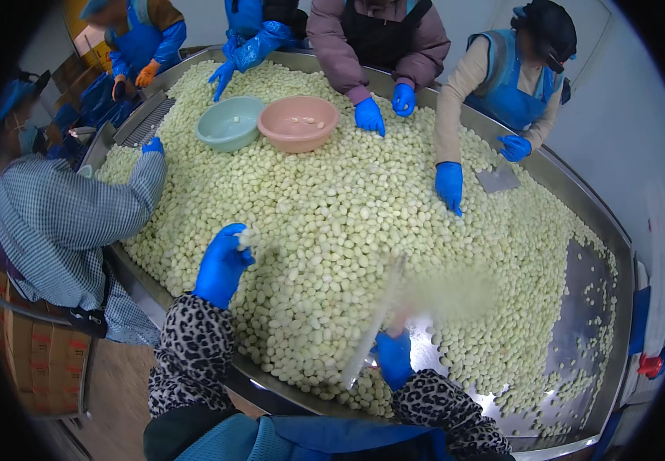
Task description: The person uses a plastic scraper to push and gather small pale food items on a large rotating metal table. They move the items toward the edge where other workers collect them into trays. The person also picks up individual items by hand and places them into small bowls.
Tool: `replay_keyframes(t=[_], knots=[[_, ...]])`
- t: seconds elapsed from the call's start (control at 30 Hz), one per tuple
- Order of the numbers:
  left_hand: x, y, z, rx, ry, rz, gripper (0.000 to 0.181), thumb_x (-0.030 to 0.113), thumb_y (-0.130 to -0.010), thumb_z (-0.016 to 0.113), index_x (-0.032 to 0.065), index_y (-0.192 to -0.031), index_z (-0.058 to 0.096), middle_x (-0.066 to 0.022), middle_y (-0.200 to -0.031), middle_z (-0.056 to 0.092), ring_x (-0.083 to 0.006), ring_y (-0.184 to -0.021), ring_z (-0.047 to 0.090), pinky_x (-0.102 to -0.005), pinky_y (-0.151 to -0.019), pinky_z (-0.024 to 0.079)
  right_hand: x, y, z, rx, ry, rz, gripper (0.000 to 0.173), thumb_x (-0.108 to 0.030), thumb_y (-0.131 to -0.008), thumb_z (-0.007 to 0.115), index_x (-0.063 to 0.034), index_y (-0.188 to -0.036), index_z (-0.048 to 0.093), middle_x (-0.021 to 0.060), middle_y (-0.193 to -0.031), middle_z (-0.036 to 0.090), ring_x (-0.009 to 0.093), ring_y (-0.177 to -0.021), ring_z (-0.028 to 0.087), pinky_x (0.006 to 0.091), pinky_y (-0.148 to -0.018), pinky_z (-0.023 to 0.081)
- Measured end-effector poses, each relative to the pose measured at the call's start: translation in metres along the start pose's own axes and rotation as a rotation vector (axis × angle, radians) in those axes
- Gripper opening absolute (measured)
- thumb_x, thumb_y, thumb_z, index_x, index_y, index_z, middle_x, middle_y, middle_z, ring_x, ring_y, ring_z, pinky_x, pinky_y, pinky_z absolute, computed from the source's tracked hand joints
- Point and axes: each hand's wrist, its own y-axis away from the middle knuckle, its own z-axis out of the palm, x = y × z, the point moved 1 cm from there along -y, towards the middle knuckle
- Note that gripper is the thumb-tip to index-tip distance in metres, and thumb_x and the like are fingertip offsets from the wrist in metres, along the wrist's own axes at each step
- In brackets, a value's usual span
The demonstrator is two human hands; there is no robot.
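My left hand [223,268], in a blue glove, is raised over a wide heap of pale green, grape-sized oval pieces of produce [321,253]. Its fingertips pinch a pale piece [245,239]. Low on the right, my right hand [394,358], also gloved in blue, is closed around the handle of a flat tool [374,325]. Motion blur hides the tool's exact kind; only a long pale edge stands out. Beyond that hand, a blurred green patch [447,294] looks like pieces in motion. Beside it, bare shiny metal of the tray shows.
The large steel tray [551,369] has a raised rim. A green basin [230,124] and a pink basin [298,124], holding few pieces, touch on the heap. A flat metal scraper [498,178] lies right. Several co-workers' gloved hands [449,187] reach in. Cartons [44,363] stand lower left.
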Motion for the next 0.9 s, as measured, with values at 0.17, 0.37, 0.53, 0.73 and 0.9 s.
replay_keyframes(t=[0.17, 0.37, 0.53, 0.73, 0.9], knots=[[0.008, 0.013, 0.027, -0.094, 0.081, 0.011, 0.024, 0.019, -0.088, 0.06, 0.0084, -0.109, 0.06, -0.0005, -0.086, 0.057, -0.0148, -0.074, 0.052, -0.0326, -0.075, 0.045, -0.037, -0.027, 0.054, -0.192, 0.185, -0.051, 0.035, -0.013, -0.084, 0.06, 0.0063, -0.111, 0.049, 0.0149, -0.086, 0.059, 0.018, -0.067, 0.061, 0.0332, -0.053, 0.051], [-0.008, 0.047, 0.038, -0.162, -0.136, -0.082, 0.028, 0.017, -0.086, 0.063, 0.0075, -0.113, 0.06, -0.0017, -0.088, 0.058, -0.0159, -0.076, 0.056, -0.0312, -0.07, 0.048, -0.053, -0.021, 0.053, -0.157, 0.34, 0.008, 0.048, -0.024, -0.087, 0.066, 0.0057, -0.119, 0.046, 0.0185, -0.094, 0.062, 0.026, -0.08, 0.063, 0.0387, -0.068, 0.052], [-0.071, 0.121, 0.067, -0.472, -0.368, -0.371, 0.027, 0.015, -0.092, 0.062, 0.0047, -0.116, 0.059, -0.0066, -0.103, 0.063, -0.0162, -0.089, 0.061, -0.0293, -0.078, 0.051, -0.02, -0.001, -0.037, 0.043, 0.585, -0.294, 0.049, -0.027, -0.09, 0.065, 0.0008, -0.126, 0.046, 0.0223, -0.108, 0.064, 0.034, -0.094, 0.065, 0.0421, -0.08, 0.051], [-0.128, 0.167, 0.077, -0.744, -0.5, -0.657, 0.023, 0.017, -0.094, 0.059, 0.0055, -0.114, 0.06, -0.0029, -0.098, 0.063, -0.012, -0.084, 0.061, -0.0266, -0.072, 0.048, -0.001, 0.061, -0.1, 0.137, 0.846, -0.149, 0.052, -0.031, -0.09, 0.064, -0.0002, -0.127, 0.046, 0.0241, -0.112, 0.062, 0.039, -0.103, 0.062, 0.0444, -0.085, 0.049], [-0.15, 0.16, 0.061, -0.67, -0.445, -0.604, 0.022, 0.018, -0.095, 0.053, 0.0021, -0.109, 0.059, -0.0039, -0.088, 0.06, -0.0112, -0.072, 0.054, -0.0272, -0.067, 0.047, 0.011, 0.075, -0.114, 0.115, 0.805, -0.071, 0.053, -0.03, -0.088, 0.066, -0.002, -0.128, 0.046, 0.0234, -0.114, 0.061, 0.039, -0.105, 0.061, 0.0445, -0.087, 0.049]])
